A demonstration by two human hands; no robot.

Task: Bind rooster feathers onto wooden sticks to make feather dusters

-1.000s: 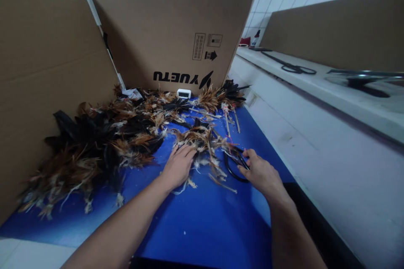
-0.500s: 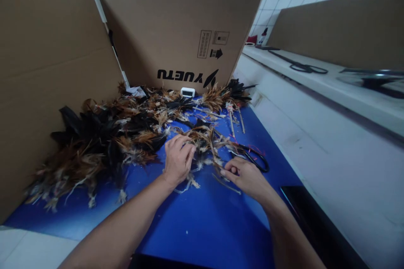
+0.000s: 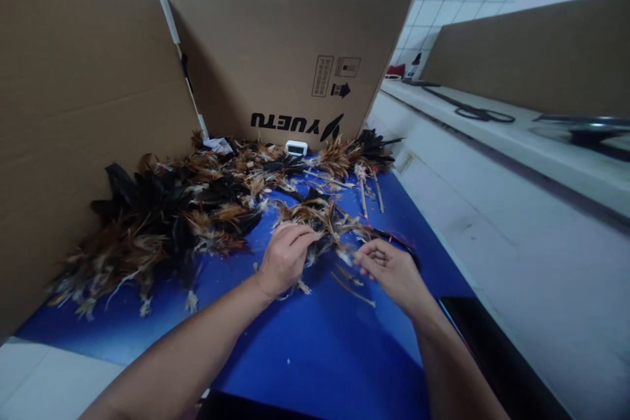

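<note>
Left hand [image 3: 284,257] is closed over a small feather bundle [image 3: 315,218] lying on the blue counter [image 3: 315,341], fingers curled around its near end. Right hand [image 3: 391,270], at 3 o'clock of the left and just apart, pinches fine strands of the same bundle between thumb and fingertips. Black scissors [image 3: 399,244] lie on the counter just beyond the right hand. A large feather heap [image 3: 162,210] spreads at 9 o'clock, against the cardboard box [image 3: 290,59].

Feathers [image 3: 197,210] lie on mat [image 3: 315,348], before box [image 3: 275,59].
</note>
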